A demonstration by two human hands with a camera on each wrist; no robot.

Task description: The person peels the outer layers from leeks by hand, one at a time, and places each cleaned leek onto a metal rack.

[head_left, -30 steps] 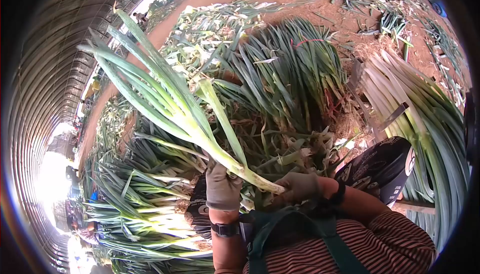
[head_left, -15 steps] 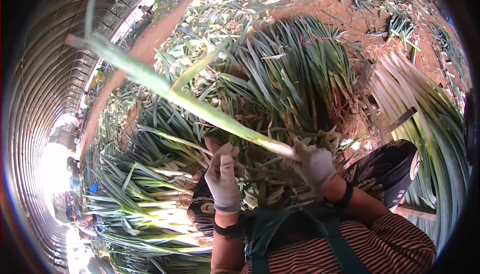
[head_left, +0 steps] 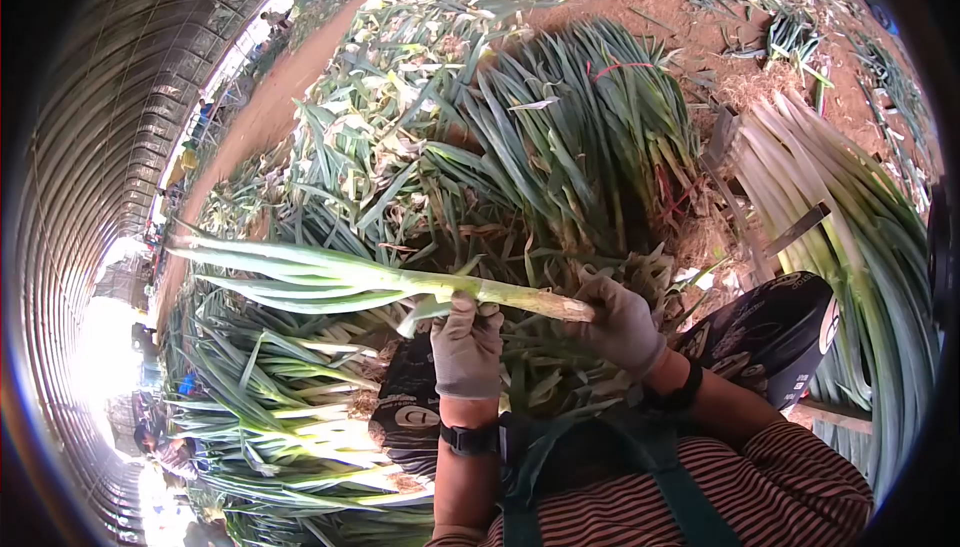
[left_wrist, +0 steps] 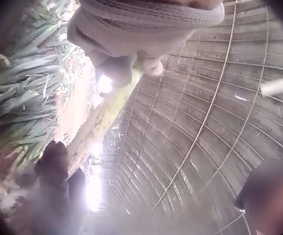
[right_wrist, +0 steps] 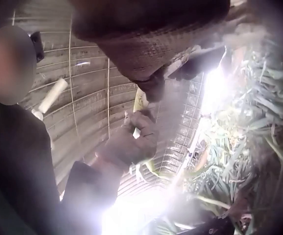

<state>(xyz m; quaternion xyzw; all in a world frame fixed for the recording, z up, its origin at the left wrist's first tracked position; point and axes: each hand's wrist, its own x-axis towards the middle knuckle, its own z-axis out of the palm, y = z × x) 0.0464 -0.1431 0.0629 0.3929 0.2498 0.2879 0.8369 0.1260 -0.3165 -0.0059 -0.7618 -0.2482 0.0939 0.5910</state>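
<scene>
Hands (head_left: 467,345) (head_left: 622,327) gripping leek (head_left: 400,280), red tie (head_left: 620,65) head-view only

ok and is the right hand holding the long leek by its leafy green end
No, the right hand grips the leek at its pale end, and the green leaves fan out beyond the left hand.

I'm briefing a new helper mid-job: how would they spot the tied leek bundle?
Start from the broad heap of loose leaves on the ground. Right of it, before the stack with long pale stalks, is the bundle. A thin red tie across its dark green leaves sets it apart.
</scene>
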